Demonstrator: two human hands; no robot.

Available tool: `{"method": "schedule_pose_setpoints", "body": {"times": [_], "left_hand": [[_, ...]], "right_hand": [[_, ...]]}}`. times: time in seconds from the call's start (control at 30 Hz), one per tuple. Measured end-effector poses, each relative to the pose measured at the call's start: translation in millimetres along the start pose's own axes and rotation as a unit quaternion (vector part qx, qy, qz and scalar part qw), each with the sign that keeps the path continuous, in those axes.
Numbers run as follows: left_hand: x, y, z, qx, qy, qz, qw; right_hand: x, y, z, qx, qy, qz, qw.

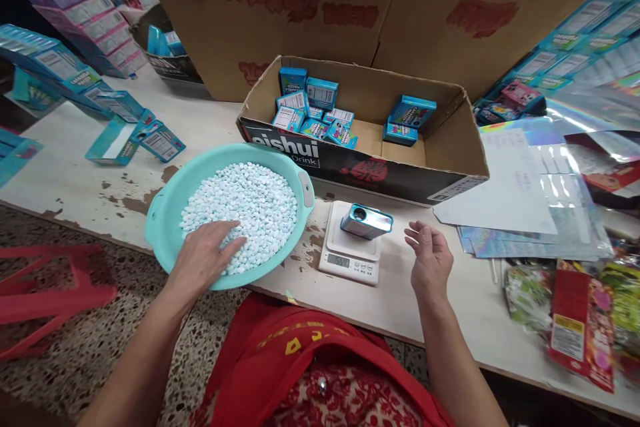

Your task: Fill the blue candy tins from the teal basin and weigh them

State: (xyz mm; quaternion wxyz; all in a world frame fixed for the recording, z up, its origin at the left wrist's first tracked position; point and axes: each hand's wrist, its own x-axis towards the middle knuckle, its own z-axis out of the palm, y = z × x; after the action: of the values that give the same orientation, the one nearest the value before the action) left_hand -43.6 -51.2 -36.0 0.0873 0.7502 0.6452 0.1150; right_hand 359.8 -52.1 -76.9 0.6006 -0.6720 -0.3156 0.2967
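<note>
My left hand [207,253] rests in a turquoise basin [167,213], its fingertips touching a heap of small white and pale blue candies [250,203]. Thumb and index finger are apart, and I see no candy gripped. A white digital scale [350,260] stands to the right of the basin, its display lit but hard to read. On its plate sits a small blue metal tin [367,221] with a dark round hole in its top. Just right of the scale, my right hand [431,257] hovers with loosely bent fingers, open and holding nothing visible.
Behind the scale, an open cardboard box [370,170] holds several small blue boxes [323,93]. More blue boxes [160,140] lie at left. Plastic sheets and papers [500,187] and candy packets [570,320] lie at right. A red stool [55,287] stands at lower left.
</note>
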Motion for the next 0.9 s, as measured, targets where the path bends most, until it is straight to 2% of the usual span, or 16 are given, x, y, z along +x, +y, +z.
{"method": "schedule_pose_setpoints", "body": {"times": [0.1,0.3,0.5,0.6,0.67,0.73,0.77,0.83,0.9], "left_hand": [[-0.5,-0.6,0.0,-0.009,-0.002,-0.011,1.000],[-1.7,0.7,-0.7,-0.018,0.001,-0.014,1.000],[-2.1,2.1,-1.2,-0.042,0.018,-0.014,0.999],[-1.4,8.5,-5.8,-0.112,0.024,-0.051,0.992],[0.2,18.0,-10.1,-0.211,0.025,-0.110,0.971],[4.8,31.8,-14.3,-0.363,0.029,-0.166,0.916],[9.0,40.0,-16.3,-0.451,0.035,-0.185,0.872],[21.6,57.3,-20.3,-0.622,0.055,-0.209,0.752],[38.3,73.4,-24.4,-0.748,0.077,-0.248,0.611]], "right_hand": [[-1.7,3.4,1.7,0.005,-0.027,-0.022,0.999],[-5.8,9.4,8.3,-0.013,-0.135,-0.112,0.984],[-9.6,6.7,26.9,-0.111,-0.173,-0.109,0.973],[-8.7,-4.9,37.3,-0.147,-0.188,-0.109,0.965],[-6.9,-21.3,43.2,-0.150,-0.184,-0.135,0.962],[-6.2,-45.5,50.5,-0.148,-0.185,-0.185,0.954],[-6.9,-59.5,55.7,-0.144,-0.191,-0.218,0.946],[-11.0,-87.0,70.7,-0.125,-0.208,-0.291,0.925],[-17.6,-108.0,92.1,-0.107,-0.234,-0.359,0.897]]}}
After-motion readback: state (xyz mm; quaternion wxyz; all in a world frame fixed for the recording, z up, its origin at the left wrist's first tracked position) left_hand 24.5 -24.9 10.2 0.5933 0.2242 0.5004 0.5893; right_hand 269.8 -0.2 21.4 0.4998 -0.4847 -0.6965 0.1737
